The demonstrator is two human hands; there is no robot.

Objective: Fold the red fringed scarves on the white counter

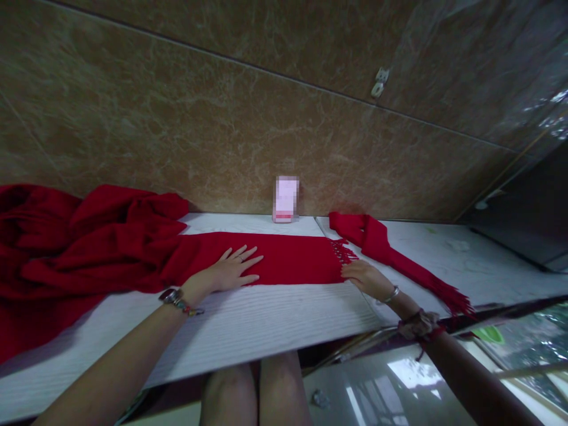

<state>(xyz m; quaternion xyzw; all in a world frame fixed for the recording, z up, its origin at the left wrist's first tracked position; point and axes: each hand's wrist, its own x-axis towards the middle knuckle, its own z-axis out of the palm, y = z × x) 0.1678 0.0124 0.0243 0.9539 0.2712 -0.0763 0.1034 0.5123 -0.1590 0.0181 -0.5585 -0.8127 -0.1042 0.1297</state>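
A red scarf (pixel 295 260) is laid out flat along the white tabletop, its knotted fringe (pixel 342 251) at the right end. My left hand (pixel 233 270) rests palm down on the flat cloth with fingers spread. At the fringe's near corner, the fingers of my right hand (pixel 367 279) are bent and closed on the scarf's edge; the fingertips are partly hidden. Leftward the flat cloth runs into a large rumpled heap of red fabric (pixel 128 236). Beyond my right hand lies another narrow, folded red scarf (pixel 377 239), its fringe pointing toward the front edge.
A phone-like pink and white object (pixel 286 200), blurred out, leans against the brown marbled wall (pixel 222 130) behind the table. A dark box-shaped thing (pixel 528 207) stands at the far right. The white tabletop (pixel 248 331) ends just above my knees.
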